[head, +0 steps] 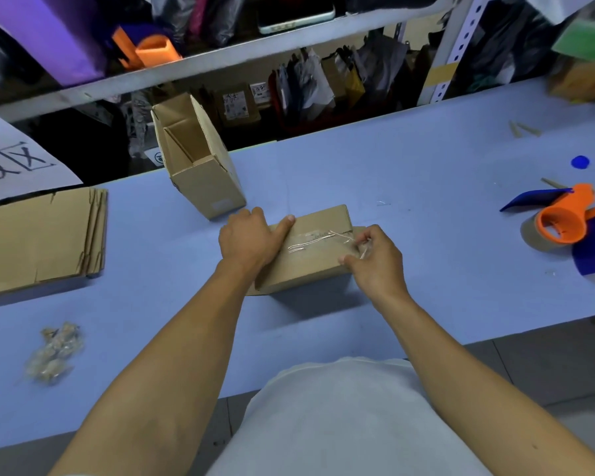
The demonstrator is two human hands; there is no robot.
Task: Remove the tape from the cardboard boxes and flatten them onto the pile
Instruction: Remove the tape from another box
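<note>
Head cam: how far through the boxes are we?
Done: a pile of flattened boxes lies at the left, with a wad of stripped tape near it. In hand: the left hand holds down a closed box while the right hand peels clear tape off it. Left: flatten this box, then the open box standing behind.

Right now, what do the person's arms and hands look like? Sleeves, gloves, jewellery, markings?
Both forearms are bare up to the frame edge, with no sleeve showing. The left hand and the right hand wear no gloves, and no rings, watch or wristband can be seen. No tattoos or markings are apparent. The only clothing in view is a plain white top over the torso, at the bottom of the head view.
</note>
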